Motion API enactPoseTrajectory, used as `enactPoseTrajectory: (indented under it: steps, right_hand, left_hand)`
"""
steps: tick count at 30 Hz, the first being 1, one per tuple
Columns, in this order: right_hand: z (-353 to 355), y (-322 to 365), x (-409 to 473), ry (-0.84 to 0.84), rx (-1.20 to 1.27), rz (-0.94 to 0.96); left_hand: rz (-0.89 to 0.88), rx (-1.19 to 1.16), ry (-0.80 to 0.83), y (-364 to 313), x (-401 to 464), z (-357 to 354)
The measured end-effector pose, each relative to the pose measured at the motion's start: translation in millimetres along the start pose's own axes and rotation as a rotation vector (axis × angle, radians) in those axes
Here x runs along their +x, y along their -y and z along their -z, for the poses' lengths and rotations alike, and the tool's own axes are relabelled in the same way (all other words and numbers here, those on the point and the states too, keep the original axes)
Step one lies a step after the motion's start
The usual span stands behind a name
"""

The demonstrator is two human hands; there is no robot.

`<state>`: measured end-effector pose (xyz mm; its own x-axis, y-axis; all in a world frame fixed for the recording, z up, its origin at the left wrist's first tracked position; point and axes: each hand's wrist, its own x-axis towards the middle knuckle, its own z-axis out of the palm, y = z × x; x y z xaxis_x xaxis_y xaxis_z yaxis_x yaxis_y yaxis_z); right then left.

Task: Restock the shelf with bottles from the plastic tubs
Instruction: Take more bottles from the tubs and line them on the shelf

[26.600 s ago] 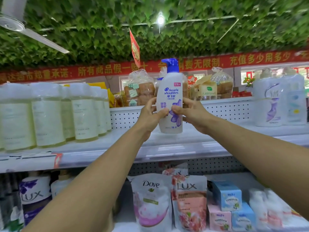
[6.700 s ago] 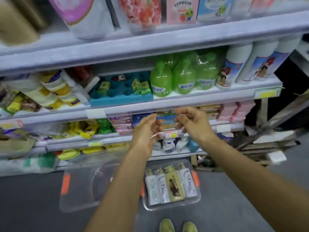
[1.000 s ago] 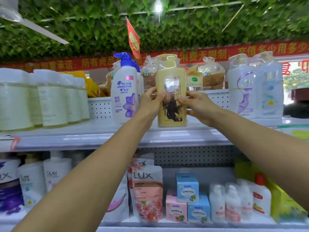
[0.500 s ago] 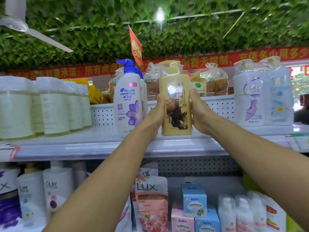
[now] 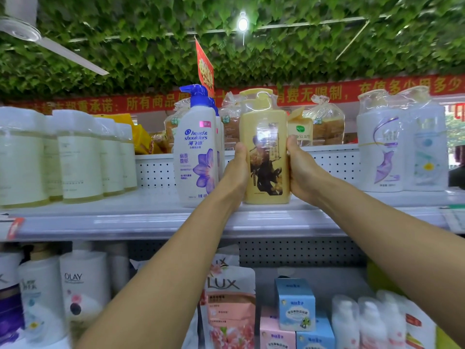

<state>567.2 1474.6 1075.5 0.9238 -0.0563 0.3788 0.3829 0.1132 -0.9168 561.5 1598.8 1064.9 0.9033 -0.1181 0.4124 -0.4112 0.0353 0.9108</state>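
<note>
- Upright on the top shelf [image 5: 156, 217] stands a yellow pump bottle [image 5: 264, 157], wrapped in clear film and printed with a dark figure; its base appears to rest on the shelf board.
- The bottle's left side is clasped by the left hand [image 5: 236, 172], with the thumb laid up along the edge and the other fingers hidden behind the bottle.
- Its right side is clasped in the same way by the right hand [image 5: 302, 172], so that the bottle is held between the two palms.
- Just beside the left hand a white Head & Shoulders bottle [image 5: 196, 152] with a blue pump is seen, with more of the same kind lined up behind it.
- Farther left on the same shelf a row of pale cream bottles [image 5: 75, 157] is ranged.
- To the right, well apart from the hands, two white film-wrapped bottles [image 5: 400, 144] are placed.
- Behind the perforated back panel, bagged bread loaves [image 5: 324, 124] are stacked.
- On the shelf below, an Olay bottle [image 5: 80, 285], a pink Lux refill pouch [image 5: 229, 306] and small blue and pink boxes [image 5: 297, 306] are displayed.
</note>
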Motion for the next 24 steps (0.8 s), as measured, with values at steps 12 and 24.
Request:
enactPoseTrajectory:
  steps: [12,24]
  right_hand:
    - [-6,-4,5,0.003,0.006,-0.011]
    - [-12,-2,-10,-0.081,-0.255,0.113]
  left_hand:
    - [-0.093,-0.017,-0.130,4,-1,-3]
    - [-0.207,0.246,-0.212,10,-10,-8]
